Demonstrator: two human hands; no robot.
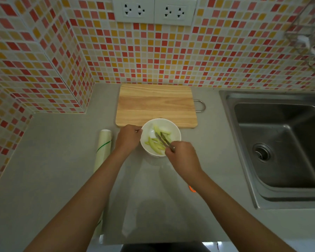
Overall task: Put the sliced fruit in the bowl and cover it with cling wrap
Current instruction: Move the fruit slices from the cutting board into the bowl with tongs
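A white bowl [173, 129] stands on the grey counter just in front of the wooden cutting board [155, 104]. Pale green fruit slices [154, 143] lie inside it. My left hand [128, 137] grips the bowl's left rim. My right hand [183, 158] holds metal tongs [163, 140] whose tips reach down among the slices. A roll of cling wrap [103, 151] lies on the counter to the left of my left forearm, lengthwise toward me.
A steel sink [280, 142] fills the right side of the counter. The cutting board has a metal handle [201, 105] on its right. A small orange object [191, 189] peeks from under my right forearm. Tiled walls enclose the back and left.
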